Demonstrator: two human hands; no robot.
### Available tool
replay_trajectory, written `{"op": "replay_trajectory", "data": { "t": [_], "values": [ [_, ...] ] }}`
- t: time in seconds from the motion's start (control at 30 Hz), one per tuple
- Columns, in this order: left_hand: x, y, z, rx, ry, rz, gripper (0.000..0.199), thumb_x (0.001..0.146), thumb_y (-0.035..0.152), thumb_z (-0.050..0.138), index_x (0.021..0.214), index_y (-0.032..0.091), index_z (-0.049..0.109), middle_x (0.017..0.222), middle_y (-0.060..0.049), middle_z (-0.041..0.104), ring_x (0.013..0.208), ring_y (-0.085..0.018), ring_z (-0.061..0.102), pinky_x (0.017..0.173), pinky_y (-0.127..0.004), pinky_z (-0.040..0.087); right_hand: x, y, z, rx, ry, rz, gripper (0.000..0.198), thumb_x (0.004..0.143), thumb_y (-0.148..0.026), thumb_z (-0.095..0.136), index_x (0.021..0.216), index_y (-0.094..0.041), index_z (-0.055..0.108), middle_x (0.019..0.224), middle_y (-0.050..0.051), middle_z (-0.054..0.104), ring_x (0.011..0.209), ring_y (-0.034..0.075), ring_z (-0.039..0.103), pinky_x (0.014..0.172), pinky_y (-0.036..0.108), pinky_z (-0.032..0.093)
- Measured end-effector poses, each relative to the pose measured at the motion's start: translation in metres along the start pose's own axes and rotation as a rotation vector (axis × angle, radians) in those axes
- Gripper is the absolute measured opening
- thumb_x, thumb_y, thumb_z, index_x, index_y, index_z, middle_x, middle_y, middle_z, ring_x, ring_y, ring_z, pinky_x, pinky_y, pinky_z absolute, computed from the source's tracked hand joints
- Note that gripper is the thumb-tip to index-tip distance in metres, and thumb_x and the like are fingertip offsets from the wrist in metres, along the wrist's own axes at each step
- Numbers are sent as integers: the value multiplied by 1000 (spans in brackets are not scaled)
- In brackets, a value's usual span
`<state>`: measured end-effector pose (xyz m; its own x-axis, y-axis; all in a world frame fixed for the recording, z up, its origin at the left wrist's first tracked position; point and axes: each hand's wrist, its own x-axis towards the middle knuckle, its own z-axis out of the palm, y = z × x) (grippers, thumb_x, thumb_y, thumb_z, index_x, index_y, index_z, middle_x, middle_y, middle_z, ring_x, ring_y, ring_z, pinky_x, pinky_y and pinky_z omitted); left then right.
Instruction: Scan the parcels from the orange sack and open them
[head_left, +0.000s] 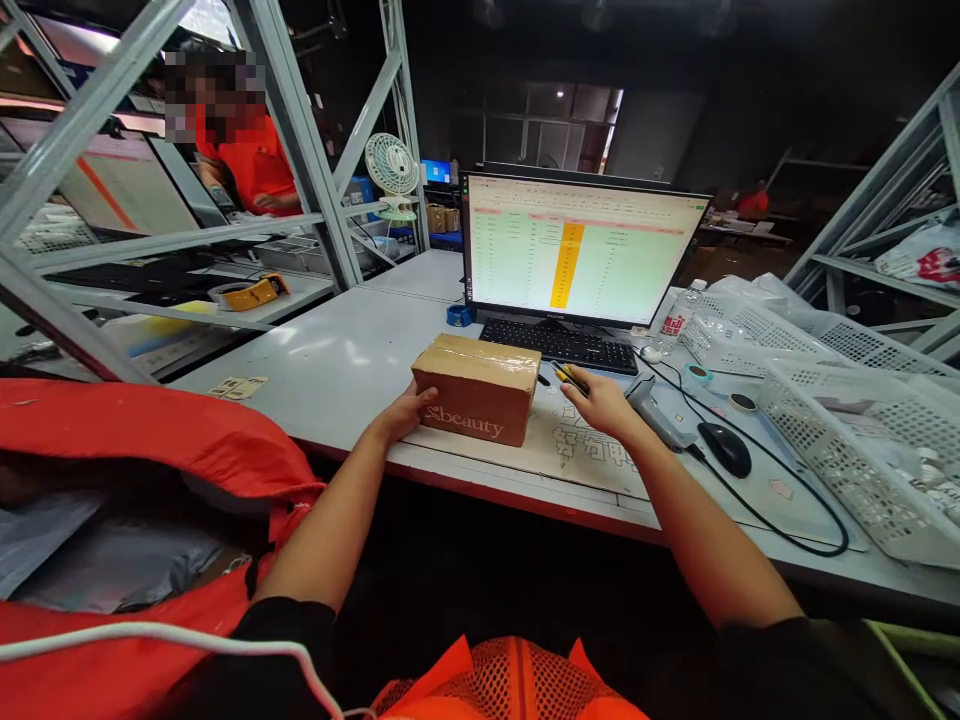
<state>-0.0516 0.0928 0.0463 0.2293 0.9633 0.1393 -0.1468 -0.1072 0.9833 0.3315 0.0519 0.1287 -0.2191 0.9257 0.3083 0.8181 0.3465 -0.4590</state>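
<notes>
A brown cardboard box [480, 390] printed "beauty" stands on the desk, with shiny clear tape along its top. My left hand [405, 412] grips its left end, thumb on the front face; the other fingers are partly hidden behind the box. Just right of the box, my right hand [600, 400] is closed around a slim yellow-and-black box cutter [568, 375], which points toward the box without touching it. Under both lies a flat cardboard sheet [555, 460] with outlined characters on it.
Behind the box are a black keyboard [559, 343] and a monitor [585, 245]. A grey scanner [660, 415], a cabled mouse [724, 448] and white baskets [840, 460] stand right. A red bag [150, 430] holds grey parcels at left. Beyond the frame, a person [251, 160] sits.
</notes>
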Motion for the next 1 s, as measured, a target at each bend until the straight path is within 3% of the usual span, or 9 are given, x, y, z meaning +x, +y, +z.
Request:
{"op": "replay_trajectory", "data": {
  "t": [0.13,0.4,0.6,0.83,1.0],
  "values": [
    [2,-1,-2,10,-79,-56,108,53,68,100,143,18,66,136,-21,72,133,-48,64,115,-58,53,13,-9,6,-29,-6,13,46,105,-41,55,144,-22,69,128,13,78,119,35,73,102,45,55],
    [3,-15,0,8,-37,-10,98,54,60,100,136,16,72,140,-18,71,145,-49,54,123,-59,46,12,-9,5,-1,12,46,43,104,-39,56,138,-19,72,122,13,80,113,33,73,99,40,55],
    [6,-16,-2,35,-11,28,104,52,61,101,141,16,70,142,-18,70,150,-50,48,128,-60,38,10,-12,7,17,25,16,45,103,-44,55,139,-21,71,114,11,81,102,31,75,93,41,56],
    [6,-15,-1,60,-16,43,109,52,65,100,145,17,67,151,-18,64,148,-51,49,128,-61,39,11,-12,7,-2,33,31,42,103,-43,54,134,-22,73,110,12,81,107,33,74,95,42,56],
    [5,-13,0,70,-12,44,110,52,65,100,145,17,67,153,-18,62,149,-51,49,128,-61,39,10,-14,8,-25,25,54,43,103,-44,53,134,-22,72,105,11,81,97,32,74,89,41,56]
  ]
}}
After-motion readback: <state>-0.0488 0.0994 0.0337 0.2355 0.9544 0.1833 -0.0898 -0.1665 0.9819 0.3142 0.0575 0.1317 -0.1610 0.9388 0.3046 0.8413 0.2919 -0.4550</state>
